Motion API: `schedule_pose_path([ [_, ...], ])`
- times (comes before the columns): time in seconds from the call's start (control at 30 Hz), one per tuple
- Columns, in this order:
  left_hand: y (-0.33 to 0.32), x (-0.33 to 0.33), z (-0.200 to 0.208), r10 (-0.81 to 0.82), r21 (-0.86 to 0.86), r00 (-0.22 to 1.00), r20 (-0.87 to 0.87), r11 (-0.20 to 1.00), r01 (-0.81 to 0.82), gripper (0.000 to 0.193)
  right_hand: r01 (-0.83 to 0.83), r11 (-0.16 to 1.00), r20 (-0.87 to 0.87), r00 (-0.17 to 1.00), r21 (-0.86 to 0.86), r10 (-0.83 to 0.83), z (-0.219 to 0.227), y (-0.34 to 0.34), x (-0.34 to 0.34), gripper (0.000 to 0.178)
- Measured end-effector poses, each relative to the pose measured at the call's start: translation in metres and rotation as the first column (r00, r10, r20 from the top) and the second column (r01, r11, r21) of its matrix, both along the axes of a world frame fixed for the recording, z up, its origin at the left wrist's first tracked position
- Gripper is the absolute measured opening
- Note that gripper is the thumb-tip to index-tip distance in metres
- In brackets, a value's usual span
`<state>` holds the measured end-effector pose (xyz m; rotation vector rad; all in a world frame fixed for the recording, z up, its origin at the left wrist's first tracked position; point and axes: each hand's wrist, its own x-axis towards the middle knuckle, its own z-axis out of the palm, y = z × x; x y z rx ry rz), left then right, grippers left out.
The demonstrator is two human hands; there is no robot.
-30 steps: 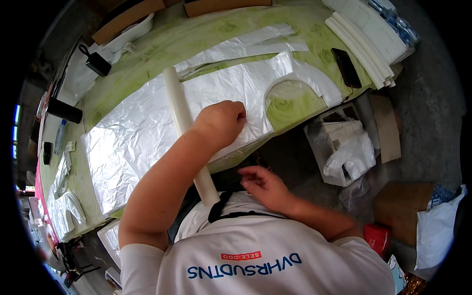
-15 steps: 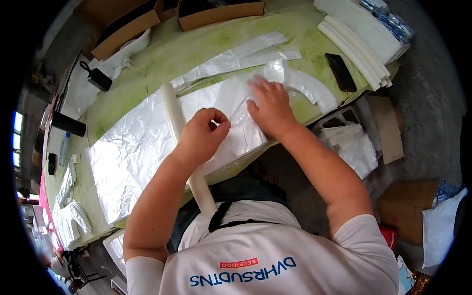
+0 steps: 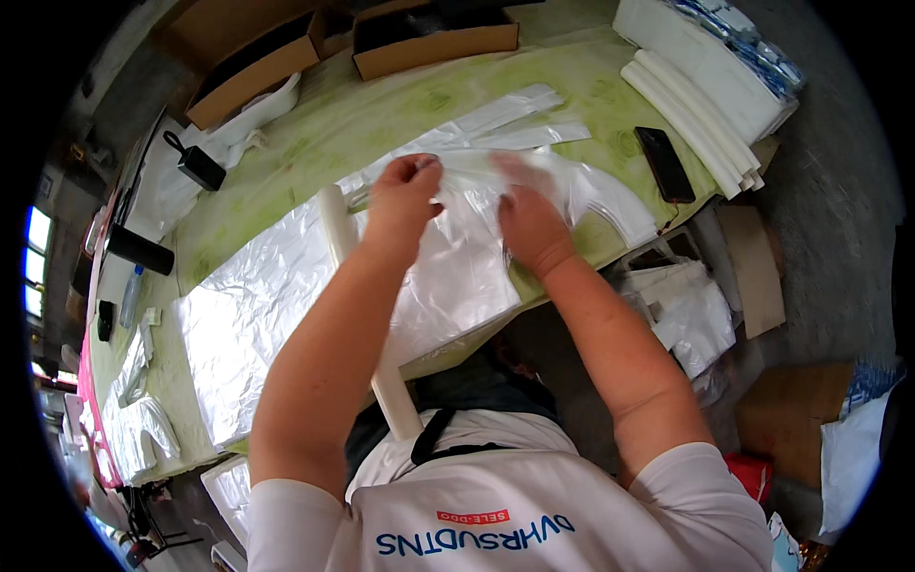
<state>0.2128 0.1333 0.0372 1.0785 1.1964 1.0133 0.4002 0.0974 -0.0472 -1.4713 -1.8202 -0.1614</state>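
Note:
A stack of thin, shiny white plastic film [image 3: 257, 296] lies flat over the near side of the table, with long strips reaching to its far right. My left hand [image 3: 405, 200] is closed in a pinch at the film's far edge. Fingers of my right hand [image 3: 534, 224] are smeared by motion over the strips, so their grip is hidden. Under my left forearm a white tube [image 3: 335, 224] crosses the film, its near end against my waist.
Behind stand two open cardboard boxes [image 3: 434, 55]. At right are a black phone [image 3: 663, 164], several white rolls [image 3: 691, 124] and a white box [image 3: 705, 62]. To the left lie a small black speaker [image 3: 199, 168], a black cylinder [image 3: 140, 250] and a plastic bottle [image 3: 132, 297].
My left hand has moved away from my body, from the middle of the film to its far edge. My right hand stays over the strips, its fingers still moving. The view has shifted slightly.

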Motion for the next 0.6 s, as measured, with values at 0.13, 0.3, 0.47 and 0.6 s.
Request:
schedule_pose_path([
  [0.13,-0.016,-0.101,0.021,0.132,0.129,0.955,0.264,0.977,-0.17,0.028,0.13,0.986,-0.742,0.65,-0.105,-0.165,-0.015,0.02,0.027,0.058],
  [0.3,-0.052,-0.234,0.019,0.391,0.073,0.916,0.09,0.915,-0.397,0.038,0.073,0.996,-0.868,0.488,-0.061,-0.089,-0.011,0.014,0.038,0.055],
  [0.47,-0.073,-0.32,-0.023,0.384,0.114,0.714,-0.586,0.911,-0.396,0.036,-0.025,0.999,-0.931,0.364,-0.044,-0.032,0.0,0.014,0.029,0.05],
  [0.6,-0.066,-0.304,-0.04,0.665,0.637,0.498,-0.557,0.727,-0.257,0.034,0.017,0.999,-0.869,0.495,0.043,0.029,0.005,0.004,0.028,0.046],
])
